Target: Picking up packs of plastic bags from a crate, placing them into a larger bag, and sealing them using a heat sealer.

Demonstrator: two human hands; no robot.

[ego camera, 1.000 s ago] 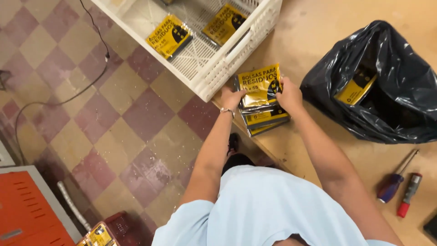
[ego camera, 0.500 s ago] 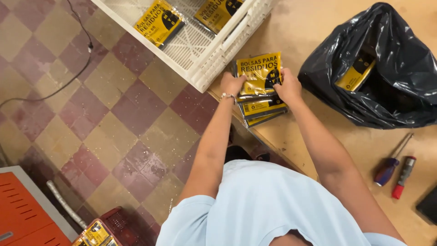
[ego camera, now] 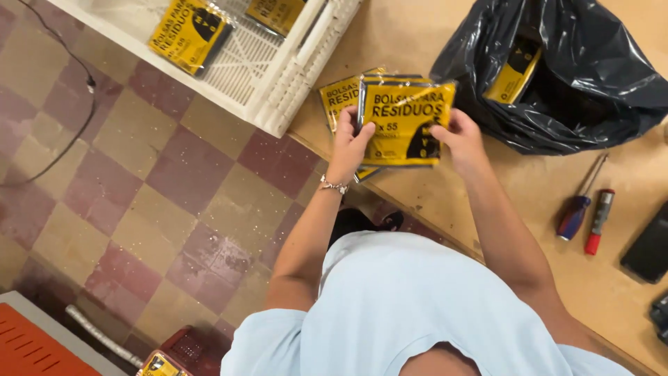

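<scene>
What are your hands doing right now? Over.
Left hand and right hand grip yellow packet. More packets stacked under it on table. Nothing blocking.

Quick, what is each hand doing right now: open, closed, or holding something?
Left hand: closed on the left edge of the yellow packet.
Right hand: closed on the right edge of the same packet.

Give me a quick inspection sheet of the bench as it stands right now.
Surface: wooden table, bare in front.
Job's things: yellow packets stacked, top one lifted.
Clutter: black bag with a packet inside; screwdriver; red-tipped tool; dark device.
Grips: left hand and right hand both hold the top packet.
Cables: black cable on the floor.
Surroundings: white crate with packets; checkered floor.
</scene>
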